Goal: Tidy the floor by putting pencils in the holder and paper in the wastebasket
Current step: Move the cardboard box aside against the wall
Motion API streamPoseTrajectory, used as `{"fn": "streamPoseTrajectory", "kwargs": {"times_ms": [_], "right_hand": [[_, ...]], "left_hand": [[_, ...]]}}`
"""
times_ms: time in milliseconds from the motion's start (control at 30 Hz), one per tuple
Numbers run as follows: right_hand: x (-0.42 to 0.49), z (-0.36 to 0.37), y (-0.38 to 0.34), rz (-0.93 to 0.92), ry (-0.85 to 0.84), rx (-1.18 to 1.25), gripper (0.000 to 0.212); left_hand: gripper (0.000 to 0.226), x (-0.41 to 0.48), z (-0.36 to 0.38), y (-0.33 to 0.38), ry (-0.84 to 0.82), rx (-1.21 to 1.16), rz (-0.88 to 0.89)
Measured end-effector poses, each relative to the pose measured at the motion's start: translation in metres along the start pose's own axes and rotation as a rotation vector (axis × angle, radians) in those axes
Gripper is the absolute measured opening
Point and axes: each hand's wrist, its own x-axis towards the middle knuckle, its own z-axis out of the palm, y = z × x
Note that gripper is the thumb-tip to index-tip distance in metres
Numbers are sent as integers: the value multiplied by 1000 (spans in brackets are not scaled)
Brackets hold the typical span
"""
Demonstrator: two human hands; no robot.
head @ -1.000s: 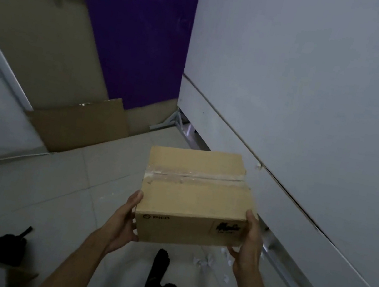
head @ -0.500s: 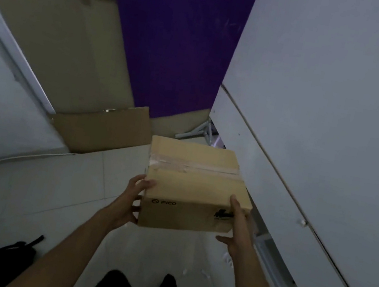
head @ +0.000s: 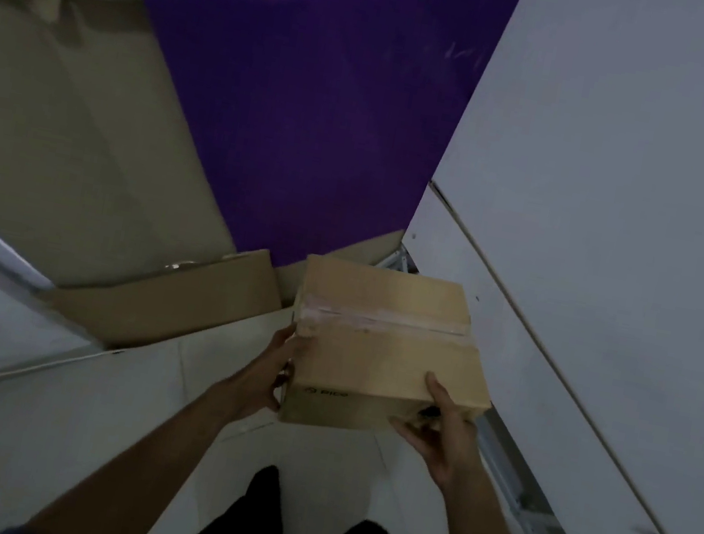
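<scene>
A closed, taped cardboard box [head: 383, 346] is held in the air in front of me, above the tiled floor. My left hand [head: 277, 366] grips its left side with the thumb over the top edge. My right hand [head: 440, 426] grips its near right corner, thumb on the top and fingers curled under the front face. No pencils, holder, paper scraps or wastebasket show in this view.
A white panel wall [head: 620, 265] runs close along the right, with a metal rail [head: 514, 480] at its foot. A purple sheet [head: 304, 95] hangs ahead. A flat cardboard sheet [head: 166, 305] leans on the back wall. My dark shoes [head: 264, 499] stand on the pale floor.
The view has swung up and left; the black bag and white paper scraps on the floor have left view. My right hand has shifted from the box's right side to its near corner.
</scene>
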Motion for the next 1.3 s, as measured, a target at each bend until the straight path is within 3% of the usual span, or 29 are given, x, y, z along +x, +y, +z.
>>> {"fn": "streamPoseTrajectory", "kwargs": {"times_ms": [100, 267, 433, 567, 767, 900, 1067, 1200, 1300], "right_hand": [[35, 25, -15, 13, -34, -3, 56], [100, 36, -45, 76, -74, -39, 45], [210, 27, -57, 173, -85, -111, 44], [339, 16, -34, 221, -106, -209, 56], [530, -18, 10, 156, -79, -338, 81], [635, -33, 51, 123, -118, -362, 76], [730, -35, 94, 57, -151, -331, 61], [767, -42, 119, 20, -168, -299, 64], [785, -45, 127, 5, -184, -282, 69]], "left_hand": [[79, 51, -12, 45, 57, 111, -35], [97, 129, -13, 94, 82, 244, -69], [55, 234, -9, 93, 284, 300, 18], [52, 345, -22, 51, 303, 317, -7], [41, 513, -39, -32, 200, 268, -56], [33, 605, -53, -95, 204, 207, -47], [45, 694, -73, -133, 261, 88, -45], [16, 722, -73, -150, 216, 90, 28], [11, 738, -73, -156, 223, 113, 87]]}}
